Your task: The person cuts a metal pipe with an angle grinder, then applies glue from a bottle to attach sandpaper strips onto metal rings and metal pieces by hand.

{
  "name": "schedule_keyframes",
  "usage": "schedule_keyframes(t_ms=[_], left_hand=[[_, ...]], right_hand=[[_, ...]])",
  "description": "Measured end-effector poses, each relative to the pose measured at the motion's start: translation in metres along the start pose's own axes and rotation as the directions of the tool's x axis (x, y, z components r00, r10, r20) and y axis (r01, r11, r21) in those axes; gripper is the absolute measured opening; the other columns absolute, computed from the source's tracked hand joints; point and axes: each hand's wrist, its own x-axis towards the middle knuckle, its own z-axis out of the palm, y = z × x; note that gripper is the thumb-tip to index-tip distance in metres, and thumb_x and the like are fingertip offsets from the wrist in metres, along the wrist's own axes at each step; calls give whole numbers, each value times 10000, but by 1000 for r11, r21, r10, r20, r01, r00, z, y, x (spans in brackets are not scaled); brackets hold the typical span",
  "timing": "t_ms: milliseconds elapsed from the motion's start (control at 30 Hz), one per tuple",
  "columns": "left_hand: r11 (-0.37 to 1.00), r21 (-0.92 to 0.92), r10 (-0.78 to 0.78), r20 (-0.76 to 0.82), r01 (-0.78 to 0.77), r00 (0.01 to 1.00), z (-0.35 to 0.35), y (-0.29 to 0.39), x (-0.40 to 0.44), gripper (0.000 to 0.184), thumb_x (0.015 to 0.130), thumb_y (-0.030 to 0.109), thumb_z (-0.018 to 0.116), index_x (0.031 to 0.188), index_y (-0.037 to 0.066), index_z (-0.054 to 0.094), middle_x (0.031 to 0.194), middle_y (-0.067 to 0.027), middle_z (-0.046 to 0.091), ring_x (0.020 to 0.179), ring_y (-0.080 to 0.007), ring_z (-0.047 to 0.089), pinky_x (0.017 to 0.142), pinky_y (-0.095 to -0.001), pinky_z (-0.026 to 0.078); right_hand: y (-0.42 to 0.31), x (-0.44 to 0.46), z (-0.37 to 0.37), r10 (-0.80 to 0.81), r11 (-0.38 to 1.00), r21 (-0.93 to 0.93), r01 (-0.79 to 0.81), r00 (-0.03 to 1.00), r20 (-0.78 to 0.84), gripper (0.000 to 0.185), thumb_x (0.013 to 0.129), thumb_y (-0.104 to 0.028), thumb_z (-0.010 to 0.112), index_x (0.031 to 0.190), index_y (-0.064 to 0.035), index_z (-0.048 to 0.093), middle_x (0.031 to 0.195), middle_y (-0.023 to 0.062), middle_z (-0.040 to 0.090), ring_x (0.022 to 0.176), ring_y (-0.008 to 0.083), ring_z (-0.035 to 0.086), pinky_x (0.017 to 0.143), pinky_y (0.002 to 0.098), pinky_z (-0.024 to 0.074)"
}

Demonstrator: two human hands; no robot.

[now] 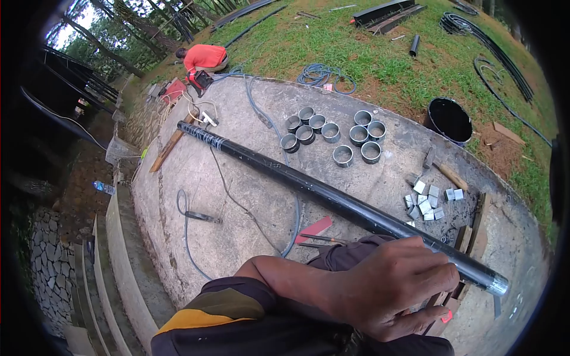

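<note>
My left hand (398, 288) reaches across from the left with its back toward me. Its fingers are curled and the thumb lies close below them; what they hold, if anything, is hidden. Just beyond the knuckles runs a long black pipe (309, 185), lying diagonally over the concrete, with a bare metal end (499, 285) at the right. A small red piece (446, 316) shows by the thumb tip. My right hand is out of view. Near my knee lie a red flat piece (314, 228) and a thin rod-like tool (320, 238).
Several short pipe rings (342, 155) and small metal blocks (424, 206) lie beyond the pipe, near a hammer (451, 176) and a black bucket (449, 120). Wood (169, 148) supports the pipe's far end. A cable (249, 207) crosses the slab. A person in red (205, 58) crouches behind.
</note>
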Motion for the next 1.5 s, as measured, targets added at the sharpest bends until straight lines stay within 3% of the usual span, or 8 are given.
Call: schedule_keyframes(t_ms=[300, 400, 500, 833, 1500], left_hand=[[998, 65, -7, -5, 7, 1000, -2, -6, -1, 353, 814, 152, 767, 1055, 2, 557, 890, -136, 573, 791, -355, 601, 738, -454, 452], [996, 91, -3, -11, 4, 1000, -2, -9, -1, 356, 823, 162, 764, 1062, -3, 558, 892, -142, 582, 804, -362, 608, 752, -450, 458], [986, 165, 29, -29, -24, 999, -1, -15, 1, 303, 895, 209, 744, 1067, -11, 627, 952, -130, 626, 778, -307, 610, 714, -414, 465], [933, 359, 16, -13, -10, 1000, 3, -37, 6, 304, 909, 216, 713, 1068, -6, 579, 896, -133, 585, 810, -308, 626, 793, -428, 461], [928, 371, 27, -4, -23, 1000, 4, -35, 6, 286, 919, 222, 707, 1052, 0, 585, 900, -119, 587, 811, -296, 628, 781, -421, 465]], right_hand=[[7, 8, 3, -28, 1000, 8, 28, 1000, 5, 296, 899, -43, 592, 1179, 3, 675, 1004, 216, 653, 857, 374, 666, 749, 463, 540], [11, 7, 4, -46, 999, 12, 46, 999, -4, 299, 896, -42, 590, 1179, 2, 675, 1005, 217, 652, 857, 375, 666, 748, 463, 541], [17, 7, 12, -73, 997, 25, 74, 997, -15, 303, 893, -41, 588, 1180, 2, 675, 1007, 218, 652, 857, 375, 666, 746, 463, 542], [37, 3, 22, -103, 993, 59, 105, 994, -28, 314, 883, -37, 582, 1181, 0, 675, 1013, 223, 649, 858, 376, 667, 742, 463, 545], [53, -6, 23, -73, 994, 83, 74, 997, -16, 339, 864, -28, 569, 1185, -5, 674, 1026, 231, 645, 859, 379, 668, 732, 462, 551]])
